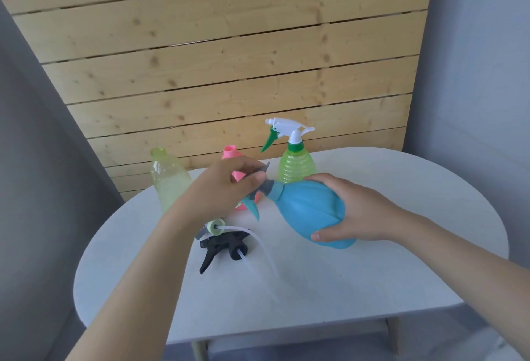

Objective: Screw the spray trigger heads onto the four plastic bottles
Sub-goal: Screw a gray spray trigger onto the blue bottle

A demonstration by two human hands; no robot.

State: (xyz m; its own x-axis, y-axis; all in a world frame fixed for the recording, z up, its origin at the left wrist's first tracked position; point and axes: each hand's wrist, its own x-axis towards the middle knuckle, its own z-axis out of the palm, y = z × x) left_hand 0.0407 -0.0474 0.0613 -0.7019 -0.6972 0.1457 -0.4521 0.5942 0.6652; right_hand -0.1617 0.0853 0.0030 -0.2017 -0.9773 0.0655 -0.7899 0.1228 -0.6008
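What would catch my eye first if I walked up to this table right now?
Probably the blue bottle, held tilted above the middle of the white table by the right hand while the left hand grips the spray head at its neck. Behind it stands a green bottle already fitted with a white and green trigger; a black trigger head lies loose in front.

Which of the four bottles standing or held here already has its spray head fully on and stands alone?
The green bottle at the back; its white spray head is on.
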